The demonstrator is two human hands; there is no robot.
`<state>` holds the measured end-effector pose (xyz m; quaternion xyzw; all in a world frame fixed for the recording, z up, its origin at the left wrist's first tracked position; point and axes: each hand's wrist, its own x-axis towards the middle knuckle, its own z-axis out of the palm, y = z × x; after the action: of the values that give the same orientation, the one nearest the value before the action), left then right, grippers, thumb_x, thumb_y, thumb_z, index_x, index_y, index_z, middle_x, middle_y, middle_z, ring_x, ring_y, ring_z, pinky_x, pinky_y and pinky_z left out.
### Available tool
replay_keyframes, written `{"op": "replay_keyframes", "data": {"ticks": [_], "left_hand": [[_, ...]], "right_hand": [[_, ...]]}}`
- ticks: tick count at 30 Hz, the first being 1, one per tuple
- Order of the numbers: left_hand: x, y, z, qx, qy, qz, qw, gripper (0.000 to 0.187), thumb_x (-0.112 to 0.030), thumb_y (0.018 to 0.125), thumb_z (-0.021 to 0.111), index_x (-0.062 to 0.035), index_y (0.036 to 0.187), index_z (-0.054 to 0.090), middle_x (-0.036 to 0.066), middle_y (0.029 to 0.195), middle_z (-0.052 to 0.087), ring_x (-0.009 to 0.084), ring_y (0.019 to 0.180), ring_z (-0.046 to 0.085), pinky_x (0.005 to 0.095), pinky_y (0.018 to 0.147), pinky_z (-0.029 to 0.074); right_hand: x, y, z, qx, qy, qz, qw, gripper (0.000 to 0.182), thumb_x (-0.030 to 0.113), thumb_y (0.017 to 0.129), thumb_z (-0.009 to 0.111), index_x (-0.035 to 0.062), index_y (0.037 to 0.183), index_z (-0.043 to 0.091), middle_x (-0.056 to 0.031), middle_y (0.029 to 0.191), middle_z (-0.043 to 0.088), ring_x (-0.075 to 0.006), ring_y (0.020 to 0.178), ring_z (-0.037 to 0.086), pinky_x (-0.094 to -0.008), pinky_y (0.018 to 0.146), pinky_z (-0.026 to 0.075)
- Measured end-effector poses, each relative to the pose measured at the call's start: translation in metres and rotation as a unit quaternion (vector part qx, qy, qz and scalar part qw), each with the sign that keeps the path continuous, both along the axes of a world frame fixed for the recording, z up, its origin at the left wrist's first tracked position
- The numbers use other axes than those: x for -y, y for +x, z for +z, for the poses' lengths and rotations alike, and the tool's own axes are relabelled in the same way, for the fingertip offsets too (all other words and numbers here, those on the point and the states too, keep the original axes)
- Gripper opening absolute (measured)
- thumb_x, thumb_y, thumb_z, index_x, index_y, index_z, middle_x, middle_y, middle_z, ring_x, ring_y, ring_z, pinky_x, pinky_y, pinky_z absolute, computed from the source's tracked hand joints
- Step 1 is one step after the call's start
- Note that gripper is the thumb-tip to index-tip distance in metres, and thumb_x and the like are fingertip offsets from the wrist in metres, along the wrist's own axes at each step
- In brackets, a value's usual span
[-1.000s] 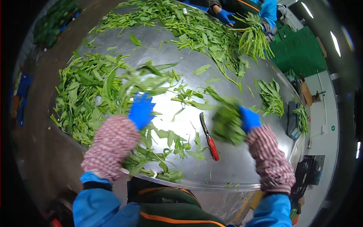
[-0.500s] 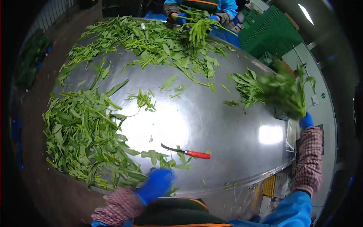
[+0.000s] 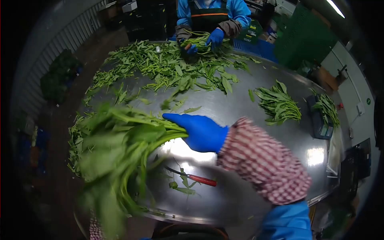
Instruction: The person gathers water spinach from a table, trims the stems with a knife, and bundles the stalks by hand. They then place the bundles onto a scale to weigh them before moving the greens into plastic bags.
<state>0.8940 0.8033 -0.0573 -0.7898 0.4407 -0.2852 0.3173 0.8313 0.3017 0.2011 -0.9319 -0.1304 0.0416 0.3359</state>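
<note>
My right hand (image 3: 204, 134) is closed around the stems of a big bunch of leafy greens (image 3: 136, 132), over the left part of the metal table (image 3: 240, 148). The leaves hang left and down toward me, blurred by motion. Only a checked sleeve (image 3: 96, 228) shows of my left arm; the left hand is hidden behind the leaves. Below my right hand lies a curved knife (image 3: 202, 180) with a red handle, beside some loose leaves (image 3: 186, 190). Partly covered by the held bunch, a pile of greens (image 3: 78, 140) lies at the left edge.
Across the table a person's gloved hands (image 3: 215, 38) hold greens above a long leafy pile (image 3: 160, 70). At the right lies one bunch (image 3: 280, 104); another bunch (image 3: 326, 108) rests on a dark box-shaped device (image 3: 320, 124). A green crate (image 3: 306, 36) stands behind.
My right hand has swung from the right end to the left-centre, holding greens. My left hand has gone out of sight behind leaves. The other person's bunch is lower. The view has shifted.
</note>
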Motion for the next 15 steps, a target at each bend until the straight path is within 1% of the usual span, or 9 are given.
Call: {"op": "replay_keyframes", "data": {"ticks": [1,2,5,8,9,10,11,13,15], "left_hand": [[0.038,0.003,0.035,-0.171,-0.212,0.098,0.957,0.029,-0.018,0.073,0.059,-0.0047,0.099,0.057,0.015,0.103,0.053,0.0326,0.094,0.05,0.0394,0.082,0.039],[0.073,0.002,0.065,-0.33,-0.407,0.189,0.83,0.024,-0.017,0.073,0.06,-0.0037,0.093,0.059,0.013,0.094,0.057,0.0281,0.085,0.054,0.0351,0.075,0.043],[0.114,0.008,0.083,-0.371,-0.444,0.092,0.81,0.019,-0.013,0.066,0.067,-0.0029,0.081,0.061,0.013,0.092,0.057,0.029,0.085,0.053,0.0378,0.074,0.041],[0.191,0.04,0.101,-0.35,-0.439,0.015,0.828,0.038,-0.008,0.063,0.064,-0.0035,0.099,0.056,0.016,0.102,0.055,0.0323,0.093,0.051,0.0396,0.081,0.04],[0.216,0.056,0.1,-0.347,-0.438,-0.017,0.829,0.046,-0.006,0.062,0.062,-0.0039,0.107,0.052,0.017,0.106,0.054,0.0335,0.095,0.051,0.0403,0.083,0.039],[0.235,0.079,0.083,-0.384,-0.422,-0.048,0.82,0.06,-0.006,0.059,0.061,-0.0054,0.117,0.045,0.019,0.11,0.051,0.036,0.099,0.049,0.0419,0.086,0.037],[0.263,0.1,0.072,-0.424,-0.421,-0.049,0.801,0.057,-0.009,0.059,0.062,-0.0048,0.114,0.047,0.019,0.11,0.051,0.0368,0.1,0.048,0.043,0.086,0.037],[0.313,0.137,0.053,-0.46,-0.423,0.042,0.78,0.053,-0.02,0.064,0.061,-0.0052,0.113,0.048,0.018,0.107,0.053,0.0352,0.098,0.049,0.0435,0.084,0.038],[0.359,0.165,0.054,-0.459,-0.435,0.143,0.761,0.046,-0.028,0.069,0.059,-0.0072,0.109,0.052,0.016,0.105,0.054,0.0318,0.097,0.051,0.043,0.08,0.039]], "right_hand": [[0.015,-0.016,0.021,0.038,0.014,0.02,0.999,0.065,-0.002,0.067,0.044,0.0142,0.129,0.032,-0.0184,0.11,0.052,-0.0361,0.095,0.052,-0.0421,0.079,0.044],[0.036,-0.034,0.039,0.075,-0.01,-0.01,0.997,0.064,-0.004,0.067,0.042,0.0134,0.128,0.034,-0.0184,0.111,0.051,-0.0358,0.096,0.052,-0.0409,0.081,0.043],[0.119,-0.114,0.083,0.091,-0.005,-0.224,0.97,0.059,-0.012,0.067,0.046,0.0066,0.123,0.041,-0.0176,0.109,0.054,-0.026,0.102,0.053,-0.0322,0.084,0.043],[0.171,-0.243,0.081,0.168,-0.08,-0.456,0.87,0.057,-0.018,0.072,0.039,0.0032,0.126,0.038,-0.0136,0.119,0.048,-0.0201,0.11,0.046,-0.0282,0.093,0.034],[0.184,-0.289,0.078,0.196,-0.226,-0.494,0.817,0.054,-0.016,0.077,0.034,0.0035,0.127,0.037,-0.0135,0.121,0.046,-0.0189,0.112,0.043,-0.029,0.095,0.032],[0.226,-0.362,0.061,0.175,-0.179,-0.582,0.774,0.052,-0.013,0.08,0.031,0.0042,0.128,0.035,-0.0131,0.122,0.045,-0.0185,0.113,0.042,-0.0299,0.096,0.032],[0.251,-0.426,0.052,0.141,-0.182,-0.622,0.748,0.052,-0.01,0.081,0.032,0.0051,0.13,0.031,-0.0134,0.118,0.047,-0.019,0.11,0.044,-0.0297,0.094,0.034],[0.228,-0.488,0.061,-0.154,-0.5,-0.622,0.582,0.052,-0.004,0.083,0.035,0.0057,0.133,0.024,-0.0177,0.11,0.05,-0.0245,0.101,0.05,-0.0314,0.086,0.041],[0.264,-0.629,-0.029,-0.254,-0.561,-0.516,0.596,0.033,0.012,0.087,0.036,0.0027,0.119,0.039,-0.0181,0.102,0.052,-0.0268,0.092,0.052,-0.0346,0.08,0.043]]}}
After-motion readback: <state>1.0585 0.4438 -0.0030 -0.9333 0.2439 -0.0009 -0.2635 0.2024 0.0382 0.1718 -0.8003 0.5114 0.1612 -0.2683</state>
